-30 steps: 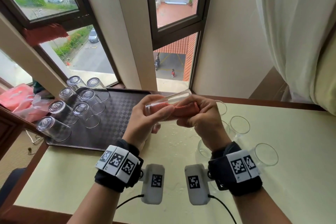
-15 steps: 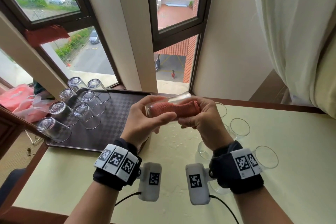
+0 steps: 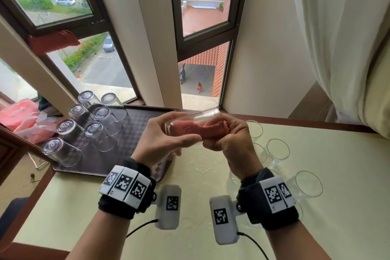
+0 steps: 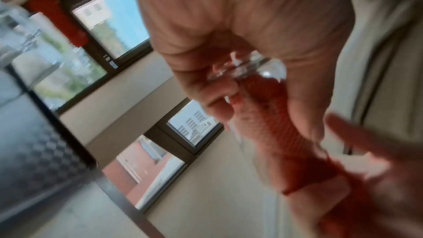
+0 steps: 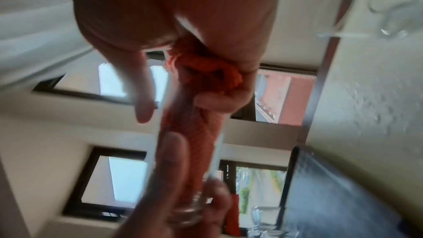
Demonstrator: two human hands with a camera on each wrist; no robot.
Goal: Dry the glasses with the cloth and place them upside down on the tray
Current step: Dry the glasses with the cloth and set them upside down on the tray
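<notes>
Hands, two, raised above the table between tray and loose glasses. Left hand [image 3: 166,141]: fingers and thumb wrapped round the base end of a glass [image 3: 202,115] held on its side, mouth toward the right. Right hand [image 3: 230,139]: clenched on a red cloth [image 3: 198,130], the bunched end in the fist, the rest pushed into the glass.

Table [image 3: 316,228]: pale top, dark wood edging, wet patches near the middle.

Tray [image 3: 135,133]: dark, chequered, on the table's left part, its far edge beside the window sill.

Inverted glasses [image 3: 101,135]: seven, clear, mouth down on the tray, grouped on its left half in rough rows, close together.

Upright glasses [image 3: 277,150]: clear, mouth up on the table at right, near and partly behind the right wrist; exact count cannot be told.

Glass in hand: clear, off the table, lying roughly level between both hands, cloth filling its inside; blurred in both wrist views.

Pink plastic bag [image 3: 23,120]: left of the tray, beyond the table edge.
</notes>
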